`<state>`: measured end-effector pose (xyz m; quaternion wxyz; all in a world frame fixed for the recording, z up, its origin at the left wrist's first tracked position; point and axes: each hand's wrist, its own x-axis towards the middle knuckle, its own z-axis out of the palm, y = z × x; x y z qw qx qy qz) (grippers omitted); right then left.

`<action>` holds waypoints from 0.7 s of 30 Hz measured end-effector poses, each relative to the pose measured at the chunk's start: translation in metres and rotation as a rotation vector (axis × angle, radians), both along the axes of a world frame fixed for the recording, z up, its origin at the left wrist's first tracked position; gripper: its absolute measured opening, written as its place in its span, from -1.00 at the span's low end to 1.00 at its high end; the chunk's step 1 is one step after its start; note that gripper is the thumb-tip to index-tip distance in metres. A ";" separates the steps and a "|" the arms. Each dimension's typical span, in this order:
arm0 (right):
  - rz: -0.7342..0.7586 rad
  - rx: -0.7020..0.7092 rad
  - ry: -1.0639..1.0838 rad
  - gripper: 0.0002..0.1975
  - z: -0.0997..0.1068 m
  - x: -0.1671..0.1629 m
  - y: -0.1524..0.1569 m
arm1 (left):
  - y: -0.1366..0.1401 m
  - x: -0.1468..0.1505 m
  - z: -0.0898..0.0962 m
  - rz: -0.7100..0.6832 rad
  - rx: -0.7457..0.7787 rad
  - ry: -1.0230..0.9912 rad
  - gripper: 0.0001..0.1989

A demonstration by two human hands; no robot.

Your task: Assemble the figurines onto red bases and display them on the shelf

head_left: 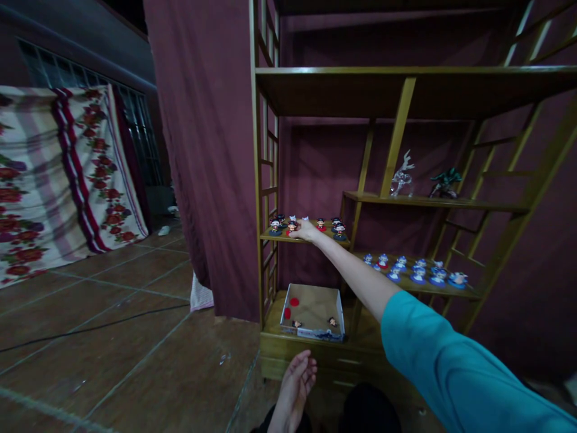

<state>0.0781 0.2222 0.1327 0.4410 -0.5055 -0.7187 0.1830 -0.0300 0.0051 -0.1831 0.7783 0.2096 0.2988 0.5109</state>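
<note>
My right hand (306, 231) reaches out to the small left shelf (311, 240), its fingers closed on a small black-haired figurine (293, 227) with a red base. Other small figurines stand on both sides: a dark-haired one on a dark base (274, 225) to the left, one on a red base (320, 224) and one on a dark base (339, 231) to the right. Low in front of the cabinet, my left hand (299, 377) hangs with loosely bent fingers and holds nothing. Above it, a shallow cardboard box (315, 293) holds red discs (294, 302) and two figurines lying down (332, 322).
Blue-and-white figurines (418, 275) fill the lower right shelf. A clear deer-like ornament (401, 177) and a dark green one (445, 180) stand higher up. A purple curtain (207, 150) borders the cabinet on the left. A black cable (99, 326) crosses the tiled floor.
</note>
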 end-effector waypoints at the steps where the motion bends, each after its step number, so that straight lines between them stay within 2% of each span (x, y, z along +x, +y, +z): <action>1: -0.004 -0.009 -0.002 -0.69 0.000 0.000 0.000 | 0.000 0.000 0.000 -0.002 0.004 -0.001 -0.68; 5: 0.008 -0.046 0.016 -0.61 -0.001 0.002 0.001 | 0.000 0.000 0.002 -0.006 0.000 0.007 -0.68; 8: 0.001 -0.024 0.022 -0.54 -0.004 0.005 0.001 | 0.000 0.000 0.003 0.001 -0.009 0.019 -0.68; 12: -0.035 0.125 0.039 -0.48 -0.018 0.013 -0.007 | -0.001 0.001 0.004 0.010 -0.011 0.012 -0.69; 17: -0.029 0.368 0.034 -0.49 -0.040 0.029 -0.041 | 0.000 0.003 0.002 -0.008 -0.009 0.020 -0.70; 19: -0.009 0.408 0.035 -0.51 -0.043 0.035 -0.054 | 0.001 0.004 0.001 -0.017 -0.006 0.028 -0.71; 21: 0.015 0.387 0.086 -0.52 -0.043 0.040 -0.064 | 0.002 0.006 0.000 -0.022 -0.007 0.037 -0.70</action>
